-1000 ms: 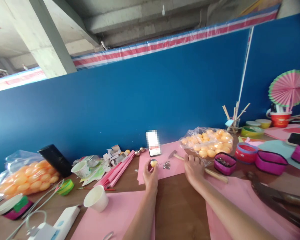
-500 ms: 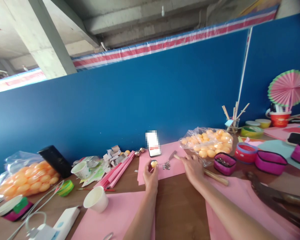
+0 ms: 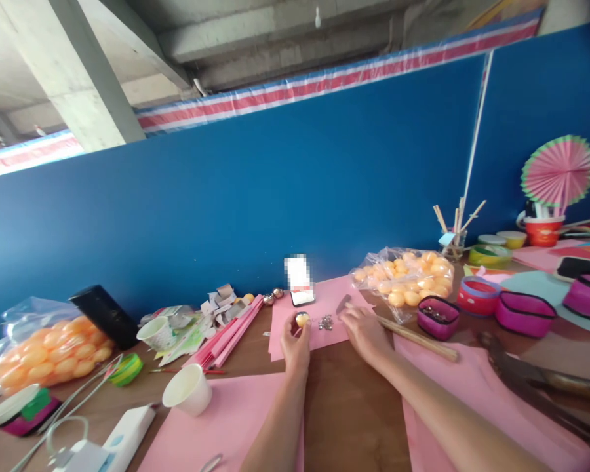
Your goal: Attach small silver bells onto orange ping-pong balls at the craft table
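Observation:
My left hand (image 3: 295, 342) pinches a small yellowish ball (image 3: 302, 319) between thumb and fingers, over a pink sheet (image 3: 280, 337). Just right of it lies a small pile of shiny metal pieces (image 3: 325, 322). My right hand (image 3: 364, 330) rests low over the sheet beside that pile, near the dark head of a hammer (image 3: 345, 303). The hammer's wooden handle (image 3: 423, 339) passes under this hand and sticks out to the right. Whether the right fingers grip anything is hard to make out. A phone (image 3: 302, 296) stands behind the sheet.
Bags of orange balls lie at the left (image 3: 49, 354) and right (image 3: 413, 278). A white cup (image 3: 187, 390) stands front left, near a power strip (image 3: 125, 436). Purple containers (image 3: 526, 314) and large dark pliers-like tool (image 3: 535, 380) are at the right.
My right hand has slid left, closer to the hammer's head and the metal pieces. More of the handle shows right of it. My left hand holds the ball in nearly the same place.

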Available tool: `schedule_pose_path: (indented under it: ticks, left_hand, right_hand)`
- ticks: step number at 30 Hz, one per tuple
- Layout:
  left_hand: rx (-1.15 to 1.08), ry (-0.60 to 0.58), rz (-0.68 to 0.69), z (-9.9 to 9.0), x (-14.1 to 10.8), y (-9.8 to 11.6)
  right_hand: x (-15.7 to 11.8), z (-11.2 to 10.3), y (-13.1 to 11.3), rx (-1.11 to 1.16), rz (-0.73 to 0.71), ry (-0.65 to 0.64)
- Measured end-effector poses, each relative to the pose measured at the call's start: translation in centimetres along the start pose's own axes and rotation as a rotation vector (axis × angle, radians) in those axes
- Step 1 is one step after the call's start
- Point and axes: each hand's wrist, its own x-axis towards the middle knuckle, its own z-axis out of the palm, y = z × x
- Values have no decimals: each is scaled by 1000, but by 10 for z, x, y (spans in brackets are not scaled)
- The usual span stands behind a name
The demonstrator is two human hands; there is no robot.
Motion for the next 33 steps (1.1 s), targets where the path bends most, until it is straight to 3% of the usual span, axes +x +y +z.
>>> schedule_pose_path:
  ticks: [6,19,33]
  left_hand:
    - [28,-46,56,3,-1,1]
    - [65,-100,85,4,-3,0]
    - [-1,-187,131,9,-9,7]
  right_hand:
    - [0,4,-11,136,-116,-39]
    - [1,1,-8,224,-70,-72]
    - [-2,3,-13,466,39,89]
